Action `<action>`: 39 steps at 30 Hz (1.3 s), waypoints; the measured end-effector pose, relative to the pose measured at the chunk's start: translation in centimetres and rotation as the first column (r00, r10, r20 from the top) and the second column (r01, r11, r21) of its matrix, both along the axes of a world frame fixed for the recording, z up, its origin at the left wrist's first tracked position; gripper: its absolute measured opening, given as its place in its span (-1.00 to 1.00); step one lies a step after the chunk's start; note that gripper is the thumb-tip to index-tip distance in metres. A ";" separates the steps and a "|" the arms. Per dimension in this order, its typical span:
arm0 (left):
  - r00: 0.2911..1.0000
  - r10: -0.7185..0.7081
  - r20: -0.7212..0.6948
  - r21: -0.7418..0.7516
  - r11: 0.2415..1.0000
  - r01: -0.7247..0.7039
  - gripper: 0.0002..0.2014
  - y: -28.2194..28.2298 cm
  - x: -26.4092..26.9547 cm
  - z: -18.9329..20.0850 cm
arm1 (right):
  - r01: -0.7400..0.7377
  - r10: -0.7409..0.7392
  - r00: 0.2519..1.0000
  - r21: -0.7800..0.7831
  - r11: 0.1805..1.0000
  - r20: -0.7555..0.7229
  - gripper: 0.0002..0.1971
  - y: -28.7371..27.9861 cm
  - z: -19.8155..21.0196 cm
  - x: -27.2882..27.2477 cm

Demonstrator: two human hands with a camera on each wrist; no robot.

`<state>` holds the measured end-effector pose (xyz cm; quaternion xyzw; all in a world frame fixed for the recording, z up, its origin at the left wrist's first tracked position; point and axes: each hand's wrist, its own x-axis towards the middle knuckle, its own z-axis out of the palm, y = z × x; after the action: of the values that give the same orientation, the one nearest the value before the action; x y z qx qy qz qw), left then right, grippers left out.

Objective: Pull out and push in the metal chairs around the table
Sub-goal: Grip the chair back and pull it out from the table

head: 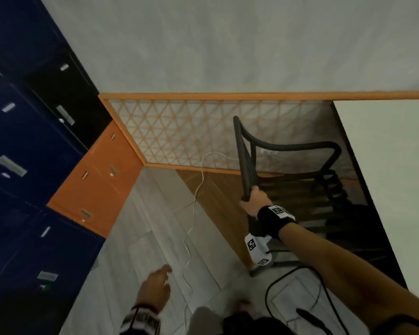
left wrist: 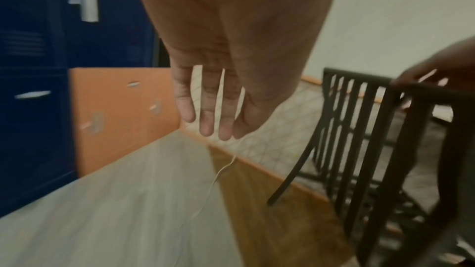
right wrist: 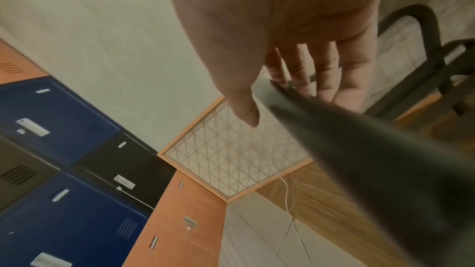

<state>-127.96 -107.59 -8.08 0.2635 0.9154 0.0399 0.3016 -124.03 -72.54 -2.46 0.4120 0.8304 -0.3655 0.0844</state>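
Note:
A black metal chair with a slatted back stands beside the white table, its seat partly under the tabletop. My right hand grips the top rail of the backrest at its near end. In the right wrist view the dark rail runs between the thumb and the fingers of the right hand. My left hand hangs free over the floor, left of the chair, holding nothing. The left wrist view shows its fingers straight, with the chair back to the right.
Blue lockers and an orange cabinet line the left side. A wood-framed lattice panel runs along the wall behind the chair. A thin white cable trails across the floor, and a black cable loops near my feet.

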 end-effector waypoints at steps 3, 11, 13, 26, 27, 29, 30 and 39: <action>0.967 -0.136 -0.215 0.083 0.984 0.157 -0.57 11.0 -9.9 3.0 | -0.001 0.002 0.995 -0.009 1.000 0.104 -0.30 0.9 -1.2 -1.0; 0.696 -0.574 -0.431 0.176 0.703 0.689 -0.28 33.8 -21.5 6.7 | 0.037 -0.044 0.977 0.037 0.999 0.211 -0.32 1.3 -2.5 -1.9; 0.546 -0.700 -0.460 0.115 0.563 0.818 -0.17 37.1 -22.3 6.3 | 0.067 -0.086 0.975 0.098 0.993 0.203 -0.35 0.8 -2.5 -1.7; 0.332 -0.891 -0.308 -0.022 0.356 0.934 -0.69 45.1 -23.1 3.4 | 0.454 -0.454 0.891 -0.065 0.889 0.015 -0.43 -3.9 -3.0 -2.0; 0.331 -0.891 -0.311 -0.027 0.357 0.934 -0.69 45.3 -23.5 3.2 | 0.454 -0.456 0.890 -0.082 0.887 0.001 -0.43 -4.2 -3.0 -2.7; 0.312 -0.893 -0.325 -0.052 0.346 0.937 -0.63 45.6 -24.5 3.0 | 0.454 -0.462 0.886 -0.134 0.881 -0.040 -0.39 -4.8 -2.9 -4.3; 0.308 -0.895 -0.322 -0.061 0.344 0.937 -0.62 45.8 -24.9 2.9 | 0.450 -0.462 0.885 -0.150 0.881 -0.062 -0.35 -5.0 -3.0 -4.9; 0.261 -0.911 -0.319 -0.035 0.286 0.958 -0.60 49.5 -22.9 3.3 | 0.493 -0.505 0.859 -0.130 0.860 -0.087 -0.38 -1.5 -3.6 -3.3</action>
<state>-150.82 -58.09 -4.80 0.7803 0.6058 -0.1079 0.1118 -127.32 -74.00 -6.05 0.5859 0.6788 -0.4408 -0.0414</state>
